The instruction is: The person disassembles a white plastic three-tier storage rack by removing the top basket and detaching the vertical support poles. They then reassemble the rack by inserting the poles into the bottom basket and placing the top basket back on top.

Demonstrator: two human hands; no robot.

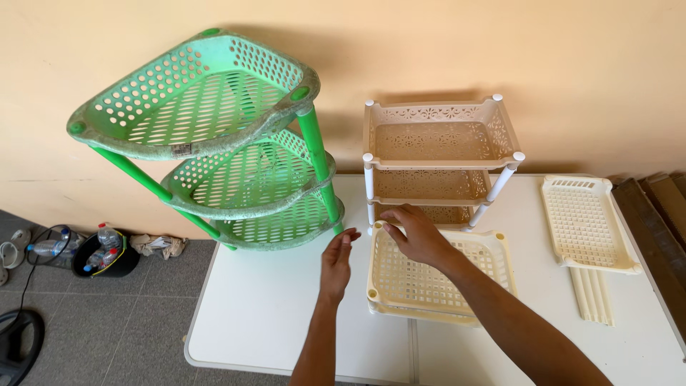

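a: what is the right hand (416, 236) doing?
b: its fingers (391, 230) are bent and pinch the back rim of the cream tray (429, 279). that tray lies flat on the white table (271, 314), on top of another tray like it.
a: and the left hand (336, 261)?
b: it is loose and holds nothing. its fingers (346, 237) are straight and point up, just left of the cream tray and near the foot of the green rack (214, 136).
a: what is past the fingers?
b: the beige rack (439, 154) with white posts stands just behind the right fingers. the green rack is behind the left ones and hangs partly off the table edge.
a: anything off to the side?
b: far right of the right hand lies one more tray (586, 221), with some cream sticks (592, 293) by it. a black bucket (107, 257) with bottles sits on the floor, well left.
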